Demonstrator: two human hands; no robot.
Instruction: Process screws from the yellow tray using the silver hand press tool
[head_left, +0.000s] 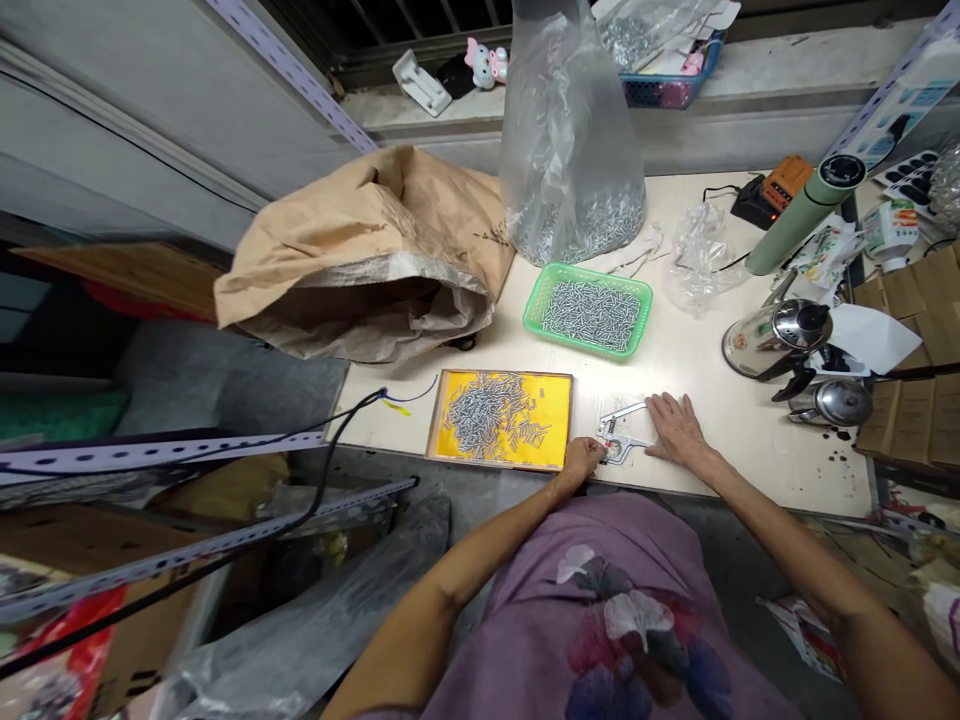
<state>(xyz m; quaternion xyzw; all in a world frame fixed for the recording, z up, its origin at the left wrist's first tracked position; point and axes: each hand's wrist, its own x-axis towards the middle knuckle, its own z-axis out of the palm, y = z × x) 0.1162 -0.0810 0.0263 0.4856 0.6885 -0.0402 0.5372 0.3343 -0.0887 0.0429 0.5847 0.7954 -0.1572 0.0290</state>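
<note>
Shiny plier-like tool (620,446) lay on the smooth pale surface (761,450)
Left hand (581,459) had fingers pinched together at its head, I couldn't see on what; right hand (680,431) had fingers loosely spread at the handle ends. Slim metal pins (480,415), yellow tray (556,405).

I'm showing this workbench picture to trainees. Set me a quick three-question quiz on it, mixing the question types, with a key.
1. Which container shows a yellow base under its small metal pieces?
A) green basket
B) shallow tray
C) brown sack

2. True or false: the right hand rests inside the shallow tray.

3. Fill in: the fingers at the end of the metal hand tool nearer the shallow tray belong to the ____ hand.

Key:
1. B.
2. False; the right hand is spread beside the far ends of the tool's two arms.
3. Left; the left hand is between the shallow tray and the tool.
</note>
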